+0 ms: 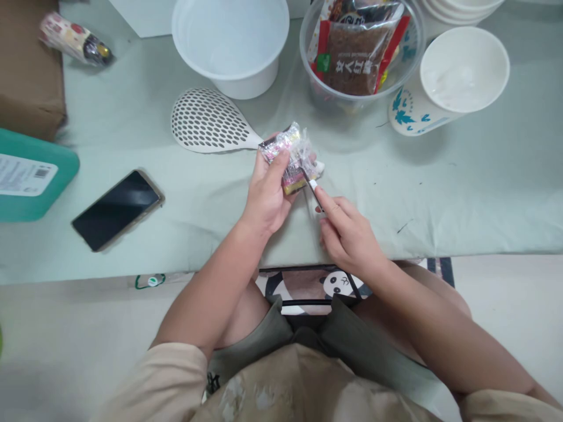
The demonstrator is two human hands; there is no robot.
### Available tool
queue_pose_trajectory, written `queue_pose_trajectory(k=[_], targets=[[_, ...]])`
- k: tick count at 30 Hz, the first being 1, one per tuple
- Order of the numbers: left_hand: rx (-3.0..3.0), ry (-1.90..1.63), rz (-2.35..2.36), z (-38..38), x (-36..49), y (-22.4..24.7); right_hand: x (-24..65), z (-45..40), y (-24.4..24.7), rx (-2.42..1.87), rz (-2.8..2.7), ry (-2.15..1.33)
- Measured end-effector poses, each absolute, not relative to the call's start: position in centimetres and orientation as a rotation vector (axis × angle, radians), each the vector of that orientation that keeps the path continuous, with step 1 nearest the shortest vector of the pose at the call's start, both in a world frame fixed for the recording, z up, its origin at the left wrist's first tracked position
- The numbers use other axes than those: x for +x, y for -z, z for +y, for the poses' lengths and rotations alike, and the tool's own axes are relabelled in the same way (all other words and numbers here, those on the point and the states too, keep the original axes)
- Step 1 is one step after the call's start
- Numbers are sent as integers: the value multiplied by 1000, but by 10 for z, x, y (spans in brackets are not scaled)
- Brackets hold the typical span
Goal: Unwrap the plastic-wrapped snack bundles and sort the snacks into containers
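Note:
My left hand (268, 193) is closed around a small packet (288, 153) in crinkled clear plastic wrap, with pink, yellow and dark colours showing through. In my right hand (349, 231) is a slim knife (313, 184), dark-bladed with a white part; my index finger lies along it and most of the handle is hidden. Its tip meets the wrap on the packet's right side; whether it has cut through I cannot tell. Just behind my left hand lies a white perforated skimmer (211, 122), its handle end hidden by the packet and hand.
A white tub (231, 82) and a clear bowl (352, 97) of packaged food stand at the back. To the right is a paper cup (411, 111). A phone (118, 210), green container (48, 202) and wrapped roll (74, 38) lie left on the cloth-covered table (440, 199).

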State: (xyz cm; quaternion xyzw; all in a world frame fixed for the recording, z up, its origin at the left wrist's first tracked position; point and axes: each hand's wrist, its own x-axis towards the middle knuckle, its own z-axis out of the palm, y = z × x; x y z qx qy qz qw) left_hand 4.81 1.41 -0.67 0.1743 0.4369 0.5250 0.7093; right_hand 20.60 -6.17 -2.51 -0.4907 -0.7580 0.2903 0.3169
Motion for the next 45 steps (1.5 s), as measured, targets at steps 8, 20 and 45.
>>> queue_pose_trajectory(k=[8, 20, 45], targets=[[358, -1188, 952, 19, 41, 5, 205, -64, 29, -1333, -2064, -702], [298, -1179, 970, 26, 36, 6, 203, -66, 32, -1308, -2120, -566], [454, -921, 864, 23, 22, -9, 284, -23, 35, -1982, -1866, -272]])
